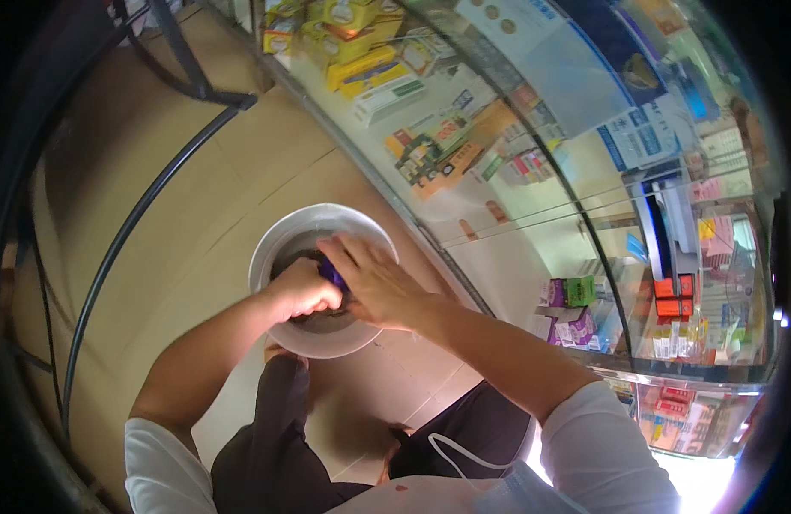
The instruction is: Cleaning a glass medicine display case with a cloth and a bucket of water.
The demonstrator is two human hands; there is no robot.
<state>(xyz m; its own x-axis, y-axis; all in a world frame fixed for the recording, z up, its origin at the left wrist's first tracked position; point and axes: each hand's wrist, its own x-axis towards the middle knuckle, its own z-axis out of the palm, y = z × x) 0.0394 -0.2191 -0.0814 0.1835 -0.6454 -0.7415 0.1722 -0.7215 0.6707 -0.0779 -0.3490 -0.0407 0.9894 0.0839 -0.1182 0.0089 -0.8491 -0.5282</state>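
A round white basin (357, 347) stands on the tiled floor between the person's legs, with dark contents partly hidden by the hands. Over its left half, my left hand (305, 289) is closed in a fist, wet-looking, against a purple item (332, 273); what the fist holds cannot be made out. My right hand (376, 279) lies over the right half, fingers extended and angled across the purple item, touching it. The palms and the lower part of the purple item are hidden.
A glass display case (498, 244) with many small boxes runs along the right, its metal lower edge close to the basin. Black curved metal tubing (138, 212) stands on the left. A pale blue face mask (524, 488) with a white loop hangs at the bottom.
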